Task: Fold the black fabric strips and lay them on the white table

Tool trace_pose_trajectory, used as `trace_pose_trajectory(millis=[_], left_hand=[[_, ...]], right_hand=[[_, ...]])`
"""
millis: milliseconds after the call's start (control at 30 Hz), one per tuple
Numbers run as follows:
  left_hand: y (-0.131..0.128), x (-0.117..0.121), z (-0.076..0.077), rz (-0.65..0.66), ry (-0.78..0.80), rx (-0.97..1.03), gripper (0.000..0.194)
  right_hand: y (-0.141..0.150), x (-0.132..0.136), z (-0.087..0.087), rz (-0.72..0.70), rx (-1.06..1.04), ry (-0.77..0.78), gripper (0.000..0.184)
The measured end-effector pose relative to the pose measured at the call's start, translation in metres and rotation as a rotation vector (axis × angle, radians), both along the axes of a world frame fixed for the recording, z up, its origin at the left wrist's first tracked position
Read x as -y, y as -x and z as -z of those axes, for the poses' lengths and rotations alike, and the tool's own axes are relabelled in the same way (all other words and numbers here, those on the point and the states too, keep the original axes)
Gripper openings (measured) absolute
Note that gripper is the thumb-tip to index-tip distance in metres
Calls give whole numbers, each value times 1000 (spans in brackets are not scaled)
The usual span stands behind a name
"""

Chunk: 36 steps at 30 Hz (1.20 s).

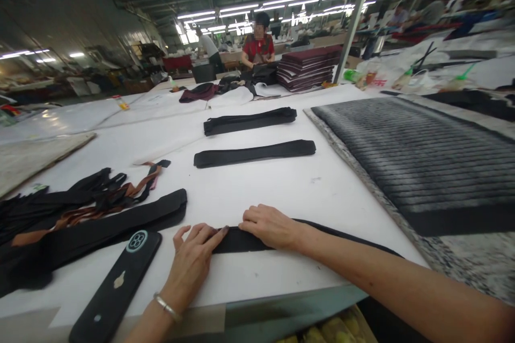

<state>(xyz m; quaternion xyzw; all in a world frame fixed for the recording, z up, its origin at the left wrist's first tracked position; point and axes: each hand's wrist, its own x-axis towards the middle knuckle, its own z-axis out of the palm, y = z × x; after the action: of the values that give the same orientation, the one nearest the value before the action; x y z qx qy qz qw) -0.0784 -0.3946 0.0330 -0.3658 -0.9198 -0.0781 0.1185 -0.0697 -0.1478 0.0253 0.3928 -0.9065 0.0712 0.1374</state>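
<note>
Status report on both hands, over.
Left hand, right hand: both touching black strip. Strip on white table, near its front edge. Phone left of left hand, apart from strip.

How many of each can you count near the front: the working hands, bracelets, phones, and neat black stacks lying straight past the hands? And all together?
Hands: 2, left hand and right hand
Bracelet: 1
Phone: 1
Black stacks: 2, nearer stack and farther stack
Total: 6
</note>
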Motion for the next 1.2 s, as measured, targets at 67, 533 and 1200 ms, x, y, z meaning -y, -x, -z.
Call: trace_pose_trajectory(millis=[67, 533, 1200], left_hand=[[-1, -1, -2, 0, 14, 6, 66], [4, -16, 7, 152, -30, -59, 52], [-7, -62, -6, 209, 192, -41, 70]], right_hand=[[-1, -4, -1, -19, -9, -18, 14], [-21, -44, 3, -10, -22, -56, 22], [-57, -109, 3, 58, 9, -48, 24]])
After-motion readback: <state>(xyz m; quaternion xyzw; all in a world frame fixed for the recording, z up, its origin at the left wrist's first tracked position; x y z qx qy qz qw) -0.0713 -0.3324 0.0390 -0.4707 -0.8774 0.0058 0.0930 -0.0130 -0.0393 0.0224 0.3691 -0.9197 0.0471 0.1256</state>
